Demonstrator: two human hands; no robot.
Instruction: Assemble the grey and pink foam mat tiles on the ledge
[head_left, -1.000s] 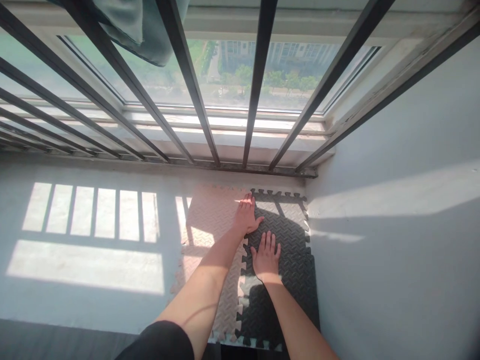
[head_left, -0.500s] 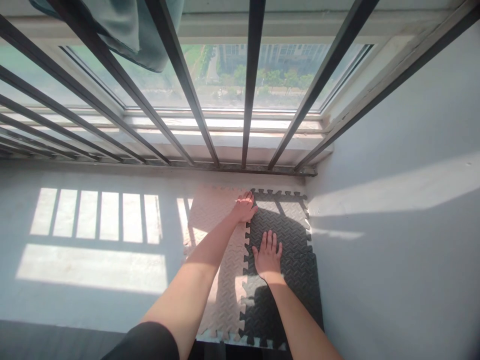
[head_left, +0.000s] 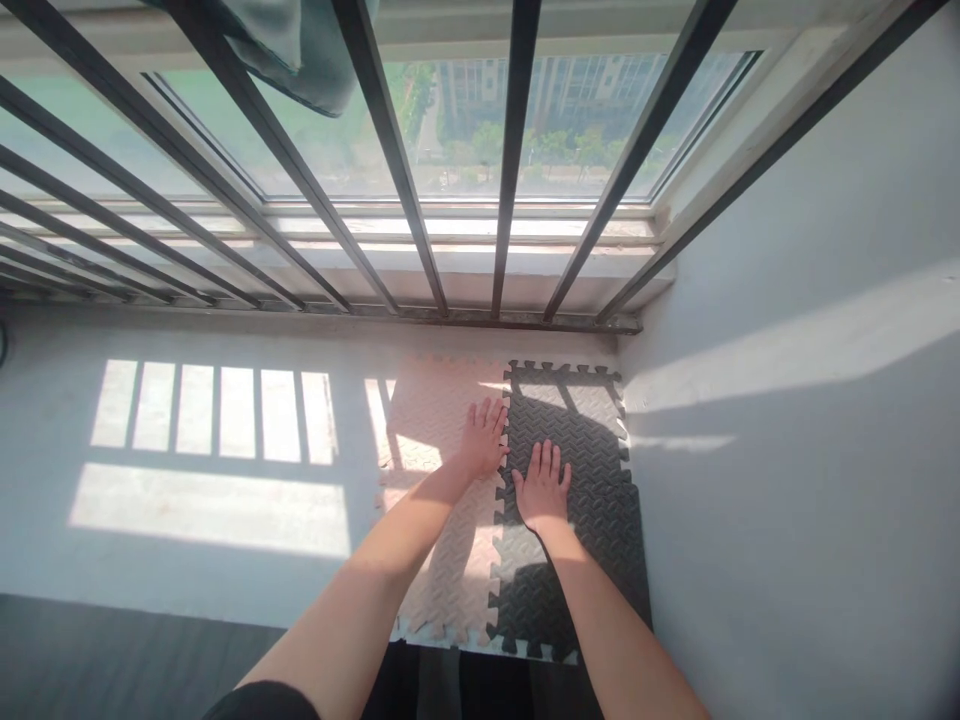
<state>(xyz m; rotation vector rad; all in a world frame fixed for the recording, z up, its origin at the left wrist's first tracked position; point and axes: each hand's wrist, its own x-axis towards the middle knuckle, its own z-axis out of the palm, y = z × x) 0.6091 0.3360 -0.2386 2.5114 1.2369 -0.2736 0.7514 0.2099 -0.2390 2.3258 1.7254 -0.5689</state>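
Observation:
Two interlocking foam mats lie side by side on a white ledge by the window. The pink mat point(head_left: 431, 420) is on the left and the dark grey mat point(head_left: 592, 470) on the right, joined along a toothed seam. My left hand point(head_left: 484, 440) lies flat on the pink mat right at the seam, fingers stretched out. Beside it, my right hand point(head_left: 544, 485) rests flat on the grey mat, fingers spread. Neither hand holds anything.
Black metal window bars point(head_left: 506, 160) slant over the ledge in front of the glass. A white wall point(head_left: 787, 450) borders the grey mat on the right. A teal cloth point(head_left: 300, 45) hangs from the bars at top left. Sunlit stripes fall on the white ledge point(head_left: 210, 470).
My left hand has slid back along the seam from the mats' far edge to beside my right hand. The right hand stays flat on the grey mat.

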